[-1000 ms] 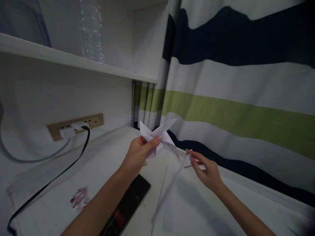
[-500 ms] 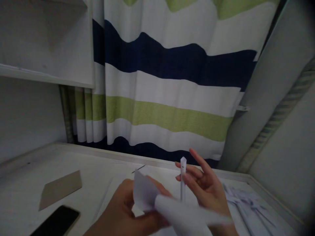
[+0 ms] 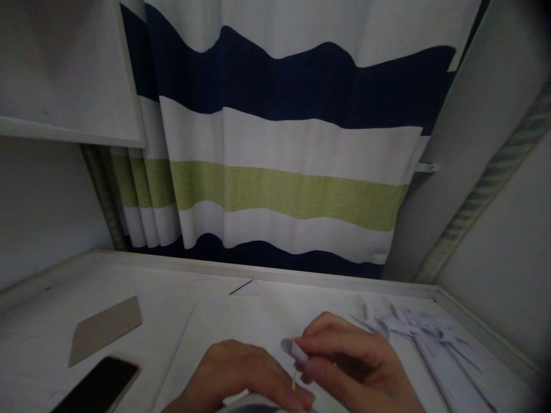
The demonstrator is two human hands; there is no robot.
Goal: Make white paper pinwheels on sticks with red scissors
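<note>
My right hand (image 3: 353,358) is closed in a pinch on a small folded or rolled piece of white paper (image 3: 293,349). A thin pale stick (image 3: 294,380), like a toothpick, shows just below that piece, between the two hands. My left hand (image 3: 249,373) is close beside it, back turned up, with its fingers curled down over white paper (image 3: 247,403) at the bottom edge of the view. Most of this paper lies out of view, and the left fingertips nearly meet the right ones.
On the white desk at left lie a dark phone (image 3: 99,384) and a grey-brown card (image 3: 105,330). Several white paper strips and rolled paper sticks (image 3: 424,332) are heaped at right. A thin black line or stick (image 3: 241,287) lies near the back ledge, below a striped curtain (image 3: 284,192).
Both hands have come lower and closer together. The upright paper tube in my right hand no longer shows; a small paper piece is pinched there. The left hand's paper has dropped mostly from view.
</note>
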